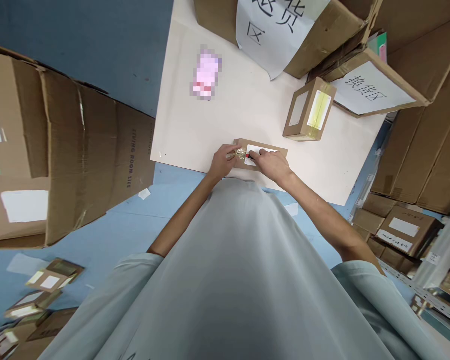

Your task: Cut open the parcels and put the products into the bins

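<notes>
A small brown cardboard box (275,151) with a white label lies at the near edge of the pale table (180,130). My left hand (222,161) is closed on the box's left end, where clear yellowish tape shows. My right hand (272,165) rests on top of the box, fingers pinched round a small red-tipped thing that I cannot make out, held against the label.
A second taped small box (309,110) stands further back on the table. Large cartons with paper signs (285,25) crowd the far right. A big open carton (60,150) stands left on the blue floor; several small boxes (41,295) lie below-left, more on the right (401,232).
</notes>
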`<state>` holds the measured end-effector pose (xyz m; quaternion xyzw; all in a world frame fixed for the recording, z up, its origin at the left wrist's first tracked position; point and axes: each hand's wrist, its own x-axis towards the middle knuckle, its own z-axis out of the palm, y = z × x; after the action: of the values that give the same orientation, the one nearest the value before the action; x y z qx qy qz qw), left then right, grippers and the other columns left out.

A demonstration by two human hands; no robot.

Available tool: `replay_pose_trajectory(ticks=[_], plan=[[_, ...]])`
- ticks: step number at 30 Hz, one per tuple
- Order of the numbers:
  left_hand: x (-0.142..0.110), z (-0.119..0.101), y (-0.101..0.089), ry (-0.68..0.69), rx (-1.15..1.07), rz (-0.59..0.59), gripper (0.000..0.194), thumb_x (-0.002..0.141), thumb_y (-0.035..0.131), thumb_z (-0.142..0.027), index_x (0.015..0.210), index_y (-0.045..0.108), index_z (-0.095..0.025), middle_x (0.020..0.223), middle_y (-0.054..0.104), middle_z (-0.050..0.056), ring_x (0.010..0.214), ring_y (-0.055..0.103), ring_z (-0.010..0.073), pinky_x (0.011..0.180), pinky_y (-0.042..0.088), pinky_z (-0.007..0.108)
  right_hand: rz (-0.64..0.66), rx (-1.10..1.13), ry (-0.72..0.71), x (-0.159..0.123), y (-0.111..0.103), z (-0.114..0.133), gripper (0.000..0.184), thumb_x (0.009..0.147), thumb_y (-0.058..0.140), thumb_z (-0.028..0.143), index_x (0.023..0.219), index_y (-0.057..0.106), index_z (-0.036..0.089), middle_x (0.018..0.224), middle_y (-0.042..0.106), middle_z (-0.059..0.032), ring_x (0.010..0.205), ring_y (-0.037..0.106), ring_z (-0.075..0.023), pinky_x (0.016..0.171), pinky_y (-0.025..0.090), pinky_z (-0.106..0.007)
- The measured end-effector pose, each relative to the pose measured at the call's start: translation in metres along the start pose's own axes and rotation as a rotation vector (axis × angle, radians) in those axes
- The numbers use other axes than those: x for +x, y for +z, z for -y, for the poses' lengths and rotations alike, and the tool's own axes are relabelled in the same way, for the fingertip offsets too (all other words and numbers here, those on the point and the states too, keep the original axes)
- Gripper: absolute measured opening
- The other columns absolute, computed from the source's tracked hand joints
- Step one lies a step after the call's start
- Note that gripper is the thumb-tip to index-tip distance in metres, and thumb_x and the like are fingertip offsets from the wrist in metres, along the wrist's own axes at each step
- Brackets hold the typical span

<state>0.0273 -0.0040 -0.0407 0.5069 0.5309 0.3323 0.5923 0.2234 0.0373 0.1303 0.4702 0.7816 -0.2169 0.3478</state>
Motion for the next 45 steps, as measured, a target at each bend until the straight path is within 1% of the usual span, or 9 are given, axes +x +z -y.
replay_pose_trajectory(ticks=[5, 12, 17, 22, 26, 33, 39, 42, 45], plan=[[-0.001, -0.001, 0.0, -0.017, 0.018, -0.018, 0.046, 0.095, 0.074, -0.022, 0.141, 0.078, -0.024, 0.142, 0.071, 0.013, 0.13, 0.073, 0.0263, 0.111, 0.069, 0.047, 0.006, -0.025, -0.021, 0.005, -0.004, -0.001, 0.051, 0.114, 0.04, 0.006, 0.161, 0.057, 0.019, 0.134, 0.076, -0.0212, 0.116, 0.079, -0.0327, 0.092, 0.052, -0.038], [-0.007, -0.01, 0.001, -0.036, 0.061, -0.043, 0.044, 0.098, 0.074, -0.03, 0.141, 0.078, -0.024, 0.147, 0.071, 0.013, 0.134, 0.071, 0.0289, 0.111, 0.068, 0.048, 0.011, 0.004, -0.023, -0.002, 0.006, -0.017, 0.046, 0.115, 0.039, 0.005, 0.153, 0.063, 0.012, 0.135, 0.077, -0.0251, 0.121, 0.079, -0.035, 0.094, 0.053, -0.04], [-0.009, -0.014, 0.001, -0.059, 0.072, -0.076, 0.046, 0.097, 0.074, -0.033, 0.141, 0.078, -0.022, 0.15, 0.07, 0.014, 0.134, 0.071, 0.0288, 0.111, 0.068, 0.047, 0.052, 0.006, 0.043, -0.025, 0.026, -0.052, 0.049, 0.11, 0.04, -0.004, 0.15, 0.065, 0.01, 0.129, 0.079, -0.0245, 0.125, 0.078, -0.0337, 0.091, 0.049, -0.036], [-0.006, -0.015, 0.003, -0.075, 0.084, -0.079, 0.048, 0.095, 0.077, -0.039, 0.14, 0.078, -0.021, 0.152, 0.069, 0.015, 0.136, 0.071, 0.0307, 0.111, 0.067, 0.048, 0.084, -0.01, 0.135, -0.056, 0.053, -0.095, 0.051, 0.111, 0.039, 0.002, 0.156, 0.062, 0.012, 0.131, 0.078, -0.0248, 0.118, 0.08, -0.0326, 0.085, 0.047, -0.036], [-0.004, -0.016, 0.008, -0.088, 0.073, -0.089, 0.049, 0.092, 0.081, -0.04, 0.137, 0.08, -0.022, 0.15, 0.071, 0.014, 0.136, 0.071, 0.033, 0.112, 0.067, 0.049, 0.083, 0.021, 0.145, -0.062, 0.071, -0.112, 0.051, 0.11, 0.04, 0.001, 0.155, 0.061, 0.013, 0.132, 0.077, -0.0242, 0.116, 0.079, -0.0322, 0.084, 0.045, -0.037], [-0.005, -0.02, 0.01, -0.12, 0.089, -0.103, 0.053, 0.089, 0.083, -0.045, 0.136, 0.08, -0.023, 0.151, 0.072, 0.015, 0.137, 0.071, 0.0354, 0.114, 0.065, 0.053, 0.021, 0.077, 0.098, -0.061, 0.099, -0.133, 0.051, 0.112, 0.038, 0.005, 0.157, 0.059, 0.019, 0.134, 0.075, -0.0217, 0.114, 0.078, -0.0326, 0.08, 0.041, -0.037], [-0.007, -0.02, 0.016, -0.132, 0.113, -0.118, 0.055, 0.088, 0.084, -0.049, 0.136, 0.08, -0.022, 0.152, 0.073, 0.015, 0.136, 0.074, 0.0351, 0.113, 0.066, 0.052, 0.038, 0.092, 0.109, -0.072, 0.106, -0.138, 0.054, 0.108, 0.041, 0.0, 0.155, 0.059, 0.018, 0.128, 0.076, -0.0197, 0.108, 0.078, -0.0307, 0.076, 0.036, -0.036], [-0.006, -0.019, 0.018, -0.137, 0.134, -0.131, 0.056, 0.089, 0.083, -0.051, 0.138, 0.079, -0.023, 0.154, 0.073, 0.015, 0.134, 0.075, 0.0338, 0.112, 0.066, 0.05, 0.034, 0.123, 0.113, -0.067, 0.109, -0.136, 0.048, 0.109, 0.043, 0.002, 0.151, 0.062, 0.017, 0.126, 0.076, -0.0209, 0.106, 0.078, -0.0301, 0.078, 0.036, -0.036], [-0.004, -0.019, 0.018, -0.136, 0.138, -0.131, 0.057, 0.089, 0.083, -0.052, 0.138, 0.078, -0.023, 0.155, 0.073, 0.015, 0.136, 0.074, 0.0333, 0.113, 0.066, 0.049, -0.015, 0.16, 0.11, -0.057, 0.121, -0.14, 0.043, 0.112, 0.043, 0.007, 0.149, 0.063, 0.017, 0.124, 0.076, -0.0216, 0.105, 0.077, -0.0307, 0.079, 0.037, -0.036]])
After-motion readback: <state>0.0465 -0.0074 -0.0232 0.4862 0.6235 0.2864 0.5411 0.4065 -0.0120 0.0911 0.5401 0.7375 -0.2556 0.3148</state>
